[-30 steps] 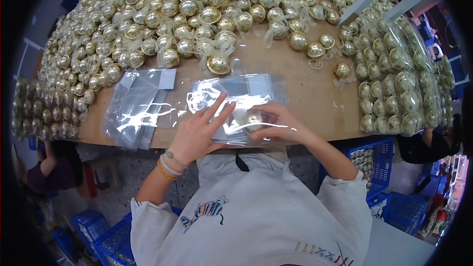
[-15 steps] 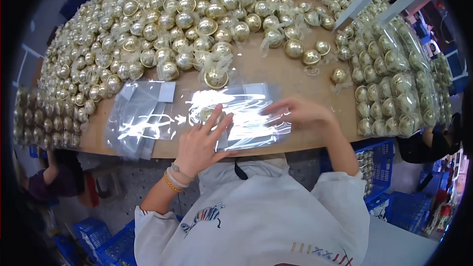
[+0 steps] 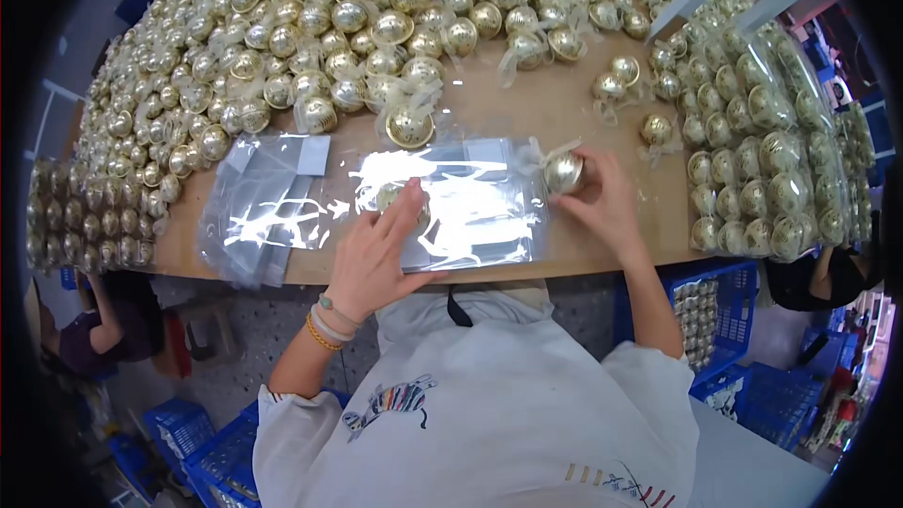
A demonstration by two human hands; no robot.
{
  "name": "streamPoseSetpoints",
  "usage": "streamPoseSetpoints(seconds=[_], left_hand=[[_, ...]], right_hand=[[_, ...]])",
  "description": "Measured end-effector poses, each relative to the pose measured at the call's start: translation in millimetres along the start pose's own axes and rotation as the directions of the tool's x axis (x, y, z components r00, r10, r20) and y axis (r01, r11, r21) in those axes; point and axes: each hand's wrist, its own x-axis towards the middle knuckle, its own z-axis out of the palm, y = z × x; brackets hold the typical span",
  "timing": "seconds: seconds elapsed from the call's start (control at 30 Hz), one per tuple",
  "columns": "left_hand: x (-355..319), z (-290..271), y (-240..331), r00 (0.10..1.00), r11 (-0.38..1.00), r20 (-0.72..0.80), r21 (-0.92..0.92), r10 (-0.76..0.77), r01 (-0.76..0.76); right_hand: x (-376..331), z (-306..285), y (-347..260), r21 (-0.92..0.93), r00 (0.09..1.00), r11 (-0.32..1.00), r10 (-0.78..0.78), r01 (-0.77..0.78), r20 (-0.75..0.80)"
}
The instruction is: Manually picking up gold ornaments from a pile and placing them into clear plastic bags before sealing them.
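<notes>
My right hand (image 3: 604, 202) grips a shiny gold ball ornament (image 3: 564, 172) between thumb and fingers, just right of a clear plastic bag (image 3: 475, 230). A pale sheer ribbon hangs from the ornament. My left hand (image 3: 374, 249) lies on the bag with its fingers stretched out. Under its fingertips a gold ball (image 3: 388, 198) shows partly through the plastic; glare hides the rest. Farther left lies a stack of flat clear bags (image 3: 268, 216). Another gold ball with ribbon (image 3: 411, 125) rests just beyond the bag.
Gold ornaments (image 3: 282, 42) are heaped across the far side of the brown tabletop (image 3: 480, 99). Packed clear trays of balls stand at right (image 3: 762, 193) and left (image 3: 89, 216). Blue crates (image 3: 734, 306) sit below the table. Another person's arm (image 3: 105, 325) shows at far left.
My right hand has moved slightly right and up from the bag's edge and now holds a gold ball ornament, gone from its earlier spot farther back. My left hand stays on the bag.
</notes>
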Motion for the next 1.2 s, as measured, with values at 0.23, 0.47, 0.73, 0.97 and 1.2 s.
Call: streamPoseSetpoints(seconds=[0.23,0.47,0.73,0.97,1.2], left_hand=[[-2.1,-3.3,-5.9,0.999,0.997,0.05,-0.07,-0.013,0.016],[-10.8,-3.3,12.1,0.99,0.996,0.109,0.005,-0.095,0.095],[-18.9,0.6,2.9,0.992,0.999,0.124,-0.025,-0.035,0.038],[-11.8,0.3,11.0,0.997,0.998,0.074,0.057,-0.013,0.008],[-9.7,1.7,9.3,0.994,1.0,0.113,0.006,0.016,-0.016]], right_hand=[[-7.1,27.4,-32.9,-0.054,0.445,0.755,0.441,-0.654,0.779],[-3.4,108.1,-34.6,-0.287,0.418,0.917,0.384,-0.278,0.823],[64.6,32.4,-13.9,-0.252,0.125,0.95,0.277,-0.181,0.953],[181.4,93.5,-2.8,-0.716,0.882,0.523,-0.357,0.462,0.309],[153.0,86.4,8.3,-0.281,0.95,0.912,-0.258,0.3,0.176]])
